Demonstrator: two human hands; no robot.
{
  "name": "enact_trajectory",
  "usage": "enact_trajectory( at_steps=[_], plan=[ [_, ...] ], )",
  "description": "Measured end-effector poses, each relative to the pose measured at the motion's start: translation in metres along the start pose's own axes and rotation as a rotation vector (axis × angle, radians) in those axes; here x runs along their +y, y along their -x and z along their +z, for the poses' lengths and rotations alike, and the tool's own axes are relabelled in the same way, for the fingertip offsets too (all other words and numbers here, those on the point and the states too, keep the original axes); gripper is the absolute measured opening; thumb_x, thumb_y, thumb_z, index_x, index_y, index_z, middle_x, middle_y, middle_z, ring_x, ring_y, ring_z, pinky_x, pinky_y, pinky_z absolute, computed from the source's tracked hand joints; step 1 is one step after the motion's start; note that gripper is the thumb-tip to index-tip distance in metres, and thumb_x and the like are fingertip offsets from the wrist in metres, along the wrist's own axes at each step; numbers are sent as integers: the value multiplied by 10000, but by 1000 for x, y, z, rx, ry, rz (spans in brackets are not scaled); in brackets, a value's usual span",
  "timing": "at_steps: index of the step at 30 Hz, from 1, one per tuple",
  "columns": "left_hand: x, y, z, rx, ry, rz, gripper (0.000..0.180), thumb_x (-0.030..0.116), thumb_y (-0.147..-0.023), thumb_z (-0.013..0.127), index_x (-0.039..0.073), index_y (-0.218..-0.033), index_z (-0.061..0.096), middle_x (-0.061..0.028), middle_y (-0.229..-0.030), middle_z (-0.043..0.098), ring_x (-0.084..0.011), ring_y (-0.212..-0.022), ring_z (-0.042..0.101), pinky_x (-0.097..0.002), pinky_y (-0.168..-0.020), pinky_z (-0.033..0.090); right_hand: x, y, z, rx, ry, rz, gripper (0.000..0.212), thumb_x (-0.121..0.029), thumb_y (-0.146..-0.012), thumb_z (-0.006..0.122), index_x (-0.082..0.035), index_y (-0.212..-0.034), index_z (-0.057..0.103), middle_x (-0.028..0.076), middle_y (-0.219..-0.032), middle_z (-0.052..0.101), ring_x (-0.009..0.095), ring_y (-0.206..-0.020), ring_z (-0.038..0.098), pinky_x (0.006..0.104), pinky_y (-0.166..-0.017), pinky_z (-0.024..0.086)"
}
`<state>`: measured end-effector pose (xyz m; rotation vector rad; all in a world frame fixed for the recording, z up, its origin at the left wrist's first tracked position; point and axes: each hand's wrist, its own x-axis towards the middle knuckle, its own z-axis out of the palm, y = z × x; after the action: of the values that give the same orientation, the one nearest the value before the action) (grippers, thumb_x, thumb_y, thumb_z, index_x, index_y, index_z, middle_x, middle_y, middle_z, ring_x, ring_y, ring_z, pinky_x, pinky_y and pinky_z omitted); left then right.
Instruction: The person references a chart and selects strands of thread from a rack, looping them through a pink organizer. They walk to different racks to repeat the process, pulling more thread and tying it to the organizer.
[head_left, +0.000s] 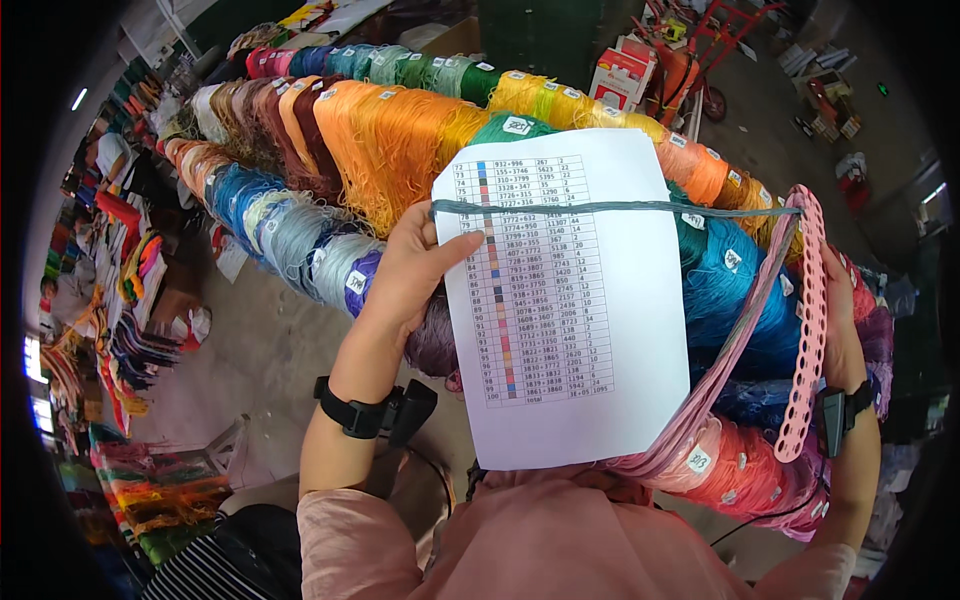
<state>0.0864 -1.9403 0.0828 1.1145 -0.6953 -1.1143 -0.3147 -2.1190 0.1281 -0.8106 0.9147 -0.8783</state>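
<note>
My left hand (pixel 415 262) pinches the left edge of a white printed sheet (pixel 640 320), thumb on top. The sheet carries a table with small colour swatches. A teal thread bundle (pixel 620 207) is stretched across the sheet, from my left hand to a pink perforated strip (pixel 808 330). My right hand (pixel 845 305) grips that strip at its outer side, some fingers hidden behind it. From the strip's upper end, pink and grey-green threads (pixel 725 385) hang down past the sheet's right edge. Each wrist wears a black strap with a small device.
Long rows of coloured thread hanks, such as orange ones (pixel 375 140) and blue ones (pixel 730 270), lie ahead with white labels. More yarn bundles (pixel 140 265) are piled at the left. A red hand truck (pixel 705 50) and a red-and-white box (pixel 622 75) stand at the far right.
</note>
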Motion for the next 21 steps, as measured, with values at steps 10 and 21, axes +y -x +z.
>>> enact_trajectory(
  at_steps=[10,21],
  plan=[
    [-1,-3,4,-69,-22,33,270,-22,-717,537,-30,-975,455,-86,-907,555,-118,-756,547,-237,-681,442,4,7,18,150,22,-71,246,-184,-811,436,1,-944,528,75,-803,599,133,-613,589,222,-545,498],
    [-3,-1,1,-28,-93,66,297,-32,-716,526,-40,-1001,443,-98,-917,549,-125,-776,544,-243,-691,440,-63,98,-13,432,21,-672,367,-183,-839,372,-30,-1172,355,10,-907,515,91,-753,497,221,-703,392]
  ],
)
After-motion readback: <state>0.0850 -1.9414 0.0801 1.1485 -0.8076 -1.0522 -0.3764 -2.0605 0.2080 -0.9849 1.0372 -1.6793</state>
